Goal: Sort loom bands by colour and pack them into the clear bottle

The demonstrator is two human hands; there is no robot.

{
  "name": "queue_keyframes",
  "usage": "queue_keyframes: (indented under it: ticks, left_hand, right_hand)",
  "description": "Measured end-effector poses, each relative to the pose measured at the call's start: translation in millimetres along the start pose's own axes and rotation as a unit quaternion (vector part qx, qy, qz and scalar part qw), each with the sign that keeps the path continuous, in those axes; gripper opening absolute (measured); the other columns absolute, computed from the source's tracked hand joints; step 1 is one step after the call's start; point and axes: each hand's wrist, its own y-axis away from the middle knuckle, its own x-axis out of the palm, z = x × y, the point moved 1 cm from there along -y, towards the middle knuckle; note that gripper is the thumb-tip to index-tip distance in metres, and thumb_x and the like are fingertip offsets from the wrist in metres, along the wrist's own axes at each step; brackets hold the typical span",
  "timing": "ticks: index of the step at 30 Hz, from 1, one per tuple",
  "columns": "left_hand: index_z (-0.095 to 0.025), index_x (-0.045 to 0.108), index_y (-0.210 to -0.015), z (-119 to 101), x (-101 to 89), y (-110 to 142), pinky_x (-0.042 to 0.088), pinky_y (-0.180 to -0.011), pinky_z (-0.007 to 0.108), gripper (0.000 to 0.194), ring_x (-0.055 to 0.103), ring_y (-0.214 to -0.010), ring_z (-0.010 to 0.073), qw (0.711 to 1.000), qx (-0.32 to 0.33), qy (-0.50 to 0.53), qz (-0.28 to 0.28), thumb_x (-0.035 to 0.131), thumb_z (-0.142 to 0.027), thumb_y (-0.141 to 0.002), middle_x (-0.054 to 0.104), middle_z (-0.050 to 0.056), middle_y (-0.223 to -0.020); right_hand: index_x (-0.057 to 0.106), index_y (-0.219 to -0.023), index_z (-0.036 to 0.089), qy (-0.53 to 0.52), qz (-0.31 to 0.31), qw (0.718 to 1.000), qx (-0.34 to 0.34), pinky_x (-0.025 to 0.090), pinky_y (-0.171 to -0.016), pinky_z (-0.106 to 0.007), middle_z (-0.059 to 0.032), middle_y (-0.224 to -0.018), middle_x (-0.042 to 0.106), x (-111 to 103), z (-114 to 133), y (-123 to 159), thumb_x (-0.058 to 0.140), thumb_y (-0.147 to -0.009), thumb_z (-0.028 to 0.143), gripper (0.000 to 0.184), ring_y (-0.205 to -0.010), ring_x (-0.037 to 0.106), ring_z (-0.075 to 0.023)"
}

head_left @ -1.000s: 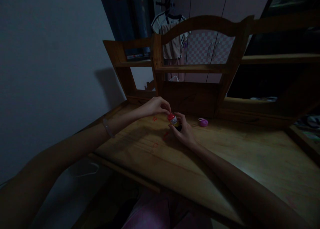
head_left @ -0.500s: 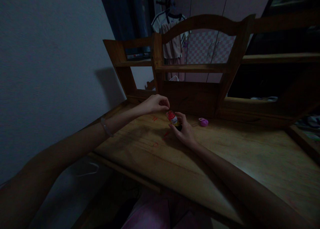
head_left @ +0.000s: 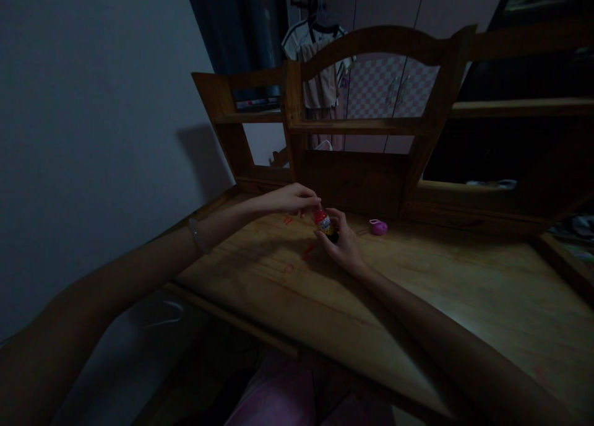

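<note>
My right hand (head_left: 344, 243) is wrapped around a small bottle (head_left: 326, 223), tilted a little to the left. The bottle looks red in its upper part, with a yellow and white label and a dark lower part. At its mouth are the fingertips of my left hand (head_left: 294, 200), pinched together from the left. Whatever those fingers hold, if anything, is too small and dark to make out. Small red pieces or marks (head_left: 309, 249) show on the wooden desk (head_left: 260, 283) just left of the bottle, some of them thin and one ring-shaped.
A purple round object with a pale loop (head_left: 378, 228) lies to the right of my right hand. Along the desk's back stands a wooden shelf frame (head_left: 357, 127). A pale wall (head_left: 116, 116) rises on the left, and clothes (head_left: 320, 85) hang beyond the shelf.
My left hand has moved slightly right and down, bringing its pinched fingertips from just above the bottle to its mouth. My right hand keeps hold of the bottle, almost still.
</note>
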Motion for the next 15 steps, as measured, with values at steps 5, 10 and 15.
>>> queue_keyframes:
  ticks: [5, 10, 15]
  left_hand:
    - [-0.013, 0.068, -0.097, 5.8, -3.8, 0.6, 0.041, -0.053, 0.020, 0.034, 0.059, -0.063, 0.0104, 0.997, -0.005, 0.075, 0.002, 0.055, -0.043, -0.089, 0.071, 0.010, -0.095]
    - [-0.011, 0.066, -0.095, 0.5, -7.8, 3.2, 0.045, -0.056, 0.021, 0.027, 0.058, -0.063, 0.0098, 0.995, -0.008, 0.048, -0.090, 0.060, -0.036, -0.086, 0.070, 0.009, -0.089]
    - [-0.012, 0.066, -0.090, 19.4, -8.0, 2.7, 0.046, -0.060, 0.022, 0.025, 0.059, -0.062, 0.0105, 0.990, -0.027, 0.027, -0.136, 0.062, -0.036, -0.084, 0.066, 0.004, -0.075]
  right_hand:
    - [0.039, -0.135, 0.026, -0.003, 0.005, 1.000, -0.001, 0.050, -0.086, -0.041, -0.0095, -0.115, 0.065, 0.6, -0.6, 0.7, 0.060, -0.089, 0.037, 0.052, -0.101, 0.064, -0.0258]
    - [0.039, -0.134, 0.026, -0.010, -0.001, 1.000, -0.008, 0.050, -0.088, -0.042, -0.0093, -0.116, 0.065, 1.1, -0.7, -0.1, 0.059, -0.088, 0.036, 0.051, -0.102, 0.064, -0.0258]
    - [0.040, -0.134, 0.026, 0.000, -0.024, 1.000, 0.009, 0.050, -0.087, -0.041, -0.0087, -0.113, 0.065, 0.6, -3.0, -1.2, 0.060, -0.087, 0.037, 0.052, -0.100, 0.065, -0.0261]
